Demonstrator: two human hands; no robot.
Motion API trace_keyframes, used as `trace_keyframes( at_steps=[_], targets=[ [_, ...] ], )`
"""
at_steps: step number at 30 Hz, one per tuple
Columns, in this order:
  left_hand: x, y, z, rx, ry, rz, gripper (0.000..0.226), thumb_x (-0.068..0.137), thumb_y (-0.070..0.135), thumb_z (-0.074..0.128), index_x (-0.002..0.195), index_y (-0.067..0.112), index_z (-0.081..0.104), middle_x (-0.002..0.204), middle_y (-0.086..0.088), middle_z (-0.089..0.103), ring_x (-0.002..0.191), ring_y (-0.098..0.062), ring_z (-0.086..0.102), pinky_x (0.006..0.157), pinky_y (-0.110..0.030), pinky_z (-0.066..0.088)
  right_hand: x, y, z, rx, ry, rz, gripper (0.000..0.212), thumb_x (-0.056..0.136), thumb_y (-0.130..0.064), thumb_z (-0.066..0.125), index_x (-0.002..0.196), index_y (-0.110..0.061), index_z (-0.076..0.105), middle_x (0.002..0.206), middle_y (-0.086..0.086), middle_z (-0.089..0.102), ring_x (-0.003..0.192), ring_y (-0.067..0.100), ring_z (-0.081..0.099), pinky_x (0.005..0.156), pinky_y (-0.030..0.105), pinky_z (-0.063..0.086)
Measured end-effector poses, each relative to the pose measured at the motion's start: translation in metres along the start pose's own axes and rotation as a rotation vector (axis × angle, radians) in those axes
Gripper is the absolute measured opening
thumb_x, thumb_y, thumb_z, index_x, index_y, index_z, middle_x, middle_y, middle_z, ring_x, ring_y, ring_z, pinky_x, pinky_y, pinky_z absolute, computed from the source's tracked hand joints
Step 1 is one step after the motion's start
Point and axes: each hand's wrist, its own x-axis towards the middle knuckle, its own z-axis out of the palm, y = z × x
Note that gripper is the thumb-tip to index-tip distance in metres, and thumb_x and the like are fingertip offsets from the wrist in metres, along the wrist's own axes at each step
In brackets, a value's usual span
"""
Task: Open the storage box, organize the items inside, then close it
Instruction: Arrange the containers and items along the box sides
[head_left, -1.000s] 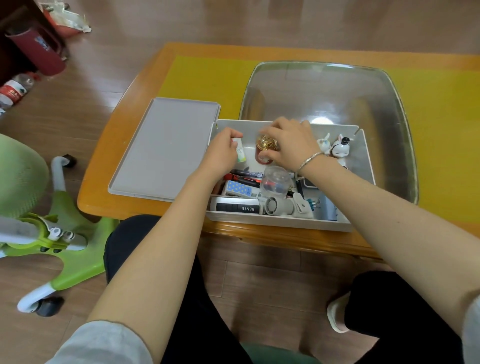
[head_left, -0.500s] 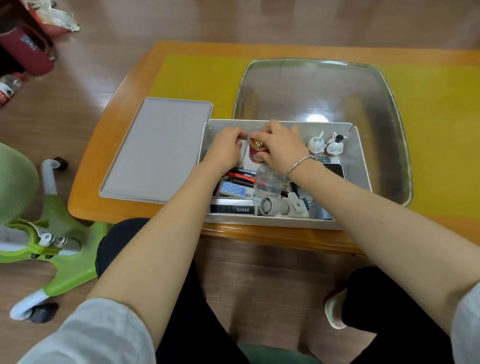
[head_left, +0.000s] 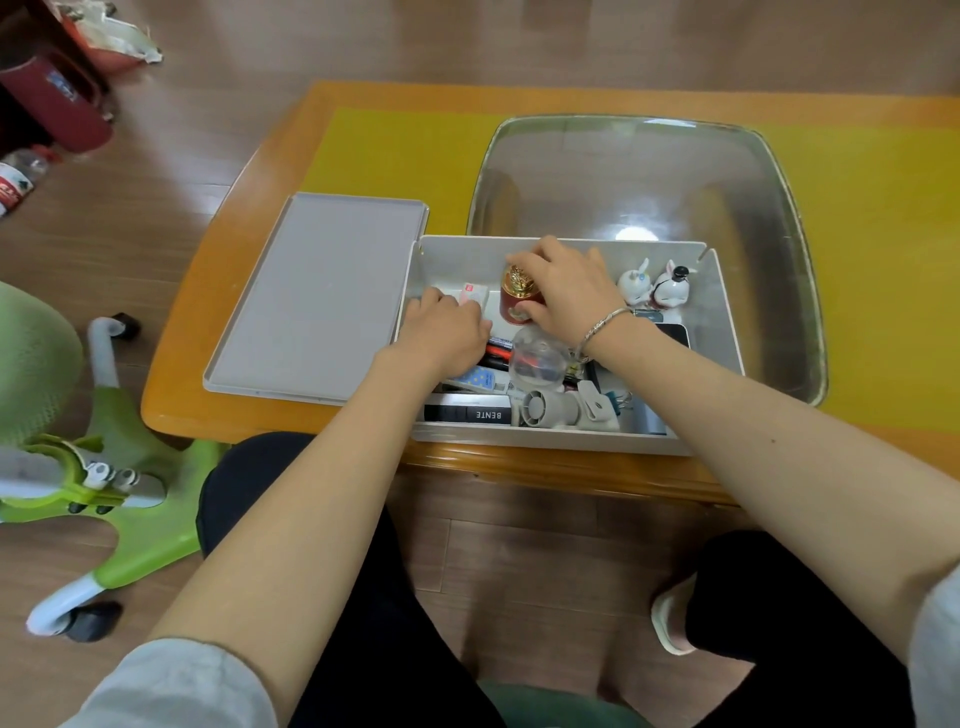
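Observation:
The grey storage box (head_left: 719, 291) stands open at the table's near edge, its flat lid (head_left: 322, 296) lying to the left. My right hand (head_left: 566, 293) grips a small red bottle with a gold cap (head_left: 517, 291), upright near the box's back wall. My left hand (head_left: 447, 327) is inside the box at the left, fingers curled on a small white packet (head_left: 475, 293). Two rabbit figurines (head_left: 654, 286) stand at the back right. A clear round container (head_left: 537, 358), pens, a black BENTE case (head_left: 467, 414) and a small white fan (head_left: 550, 410) fill the front.
A clear glass inset (head_left: 644, 176) lies in the yellow-topped wooden table (head_left: 395, 150) behind the box. A green wheeled chair base (head_left: 104, 467) stands on the floor to the left. Red containers and a bottle (head_left: 15, 182) sit at the far left.
My left hand has shifted left and lower inside the box with the white packet. My right hand keeps hold of the red bottle near the back wall.

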Motion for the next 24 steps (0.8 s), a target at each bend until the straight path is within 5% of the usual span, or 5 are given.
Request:
trace_keyframes(
  at_steps=[8,18,24],
  targets=[
    [-0.004,-0.001,0.015,-0.097,-0.083,0.065,0.053,0.097,0.052,0.024,0.147,0.034,0.031,0.150,-0.008,0.036,0.138,-0.034,0.019,0.106,-0.051,0.020,0.004,-0.003,0.000,0.019,-0.007,0.004,0.043,0.087,-0.027,0.063,0.127,-0.019,0.050,0.121,0.006,0.051,0.112,0.027,0.049,0.092,0.040,0.034],
    [-0.014,0.002,0.008,-0.107,-0.016,0.077,0.054,0.097,0.056,0.024,0.137,0.026,0.047,0.146,-0.007,0.041,0.136,-0.031,0.026,0.106,-0.049,0.022,0.001,0.000,-0.004,0.125,-0.030,0.028,0.047,0.086,-0.030,0.063,0.129,-0.018,0.049,0.119,0.008,0.048,0.102,0.031,0.053,0.092,0.042,0.039],
    [-0.014,0.004,0.005,-0.076,-0.117,0.096,0.055,0.099,0.052,0.019,0.145,0.027,0.035,0.156,-0.005,0.026,0.144,-0.028,0.013,0.111,-0.054,0.017,0.004,-0.007,-0.007,0.159,-0.024,0.077,0.042,0.087,-0.029,0.063,0.125,-0.015,0.053,0.118,0.009,0.050,0.103,0.030,0.054,0.094,0.042,0.040]
  ],
)
